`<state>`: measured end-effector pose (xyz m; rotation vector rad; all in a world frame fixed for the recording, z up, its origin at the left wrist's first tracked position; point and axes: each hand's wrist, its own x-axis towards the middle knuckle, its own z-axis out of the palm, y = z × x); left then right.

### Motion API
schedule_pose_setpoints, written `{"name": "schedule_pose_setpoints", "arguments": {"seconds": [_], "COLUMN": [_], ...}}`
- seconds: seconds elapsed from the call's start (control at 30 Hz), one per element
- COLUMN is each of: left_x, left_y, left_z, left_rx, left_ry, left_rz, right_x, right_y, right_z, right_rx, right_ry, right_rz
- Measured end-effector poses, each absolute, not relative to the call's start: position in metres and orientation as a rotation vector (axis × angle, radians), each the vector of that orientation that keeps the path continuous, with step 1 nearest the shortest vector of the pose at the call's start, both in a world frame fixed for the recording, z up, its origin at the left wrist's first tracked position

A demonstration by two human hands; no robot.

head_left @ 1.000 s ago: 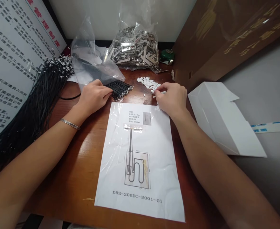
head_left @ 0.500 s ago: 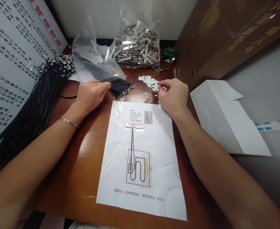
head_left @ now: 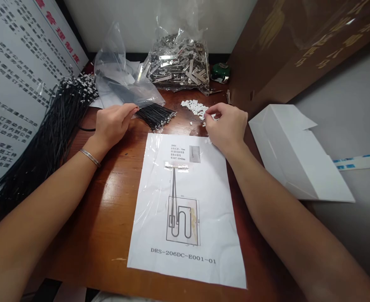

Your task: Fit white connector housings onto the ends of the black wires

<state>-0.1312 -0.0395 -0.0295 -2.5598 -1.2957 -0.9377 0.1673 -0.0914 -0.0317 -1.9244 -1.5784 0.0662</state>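
Note:
My left hand (head_left: 112, 121) pinches the near end of a bundle of thin black wires (head_left: 155, 115) that spills from a clear plastic bag (head_left: 122, 84). My right hand (head_left: 227, 126) is closed in a pinch beside a small heap of white plastic connectors (head_left: 195, 107); it seems to hold one white connector at its fingertips. Between my forearms lies a printed drawing sheet (head_left: 187, 209) in a clear sleeve, marked DRS-206DC-E001-01, on the brown wooden table (head_left: 109, 201).
A big pile of black wires with white ends (head_left: 46, 138) lies at the left. A bag of shiny metal strips (head_left: 180, 63) sits at the back. A green object (head_left: 219, 72) is behind it. A white folded carton (head_left: 295, 155) lies right. A printed notice board (head_left: 11, 84) leans left.
My left hand has drawn back leftward along the wire bundle, its fingers now pinching at the bundle's near end. My right hand has stayed at the connector heap, shifting only slightly.

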Motion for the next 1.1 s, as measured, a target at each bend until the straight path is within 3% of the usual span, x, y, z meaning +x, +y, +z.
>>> {"name": "schedule_pose_setpoints", "arguments": {"seconds": [0.2, 0.47, 0.67, 0.87, 1.03, 1.1], "left_x": [-0.127, -0.112, -0.097, -0.070, -0.056, -0.062], "left_y": [-0.039, -0.049, -0.067, -0.103, -0.126, -0.127], "left_z": [-0.028, -0.017, -0.001, 0.041, 0.082, 0.095], "left_rx": [-2.465, -2.600, -2.663, -2.729, -2.819, -2.783], "left_ry": [-1.360, -1.368, -1.314, -1.330, -1.305, -1.416], "left_rz": [-0.921, -0.859, -0.894, -1.136, -1.872, -1.900], "right_x": [0.160, 0.120, 0.109, 0.111, 0.108, 0.108], "right_y": [-0.094, -0.107, -0.105, -0.103, -0.103, -0.103], "right_z": [-0.034, -0.036, -0.044, -0.047, -0.049, -0.051], "right_rx": [-1.809, -1.369, -1.292, -1.294, -1.257, -1.249], "right_ry": [-1.686, -2.101, -2.216, -2.225, -2.242, -2.232], "right_rz": [0.043, 0.436, 0.440, 0.403, 0.412, 0.435]}}
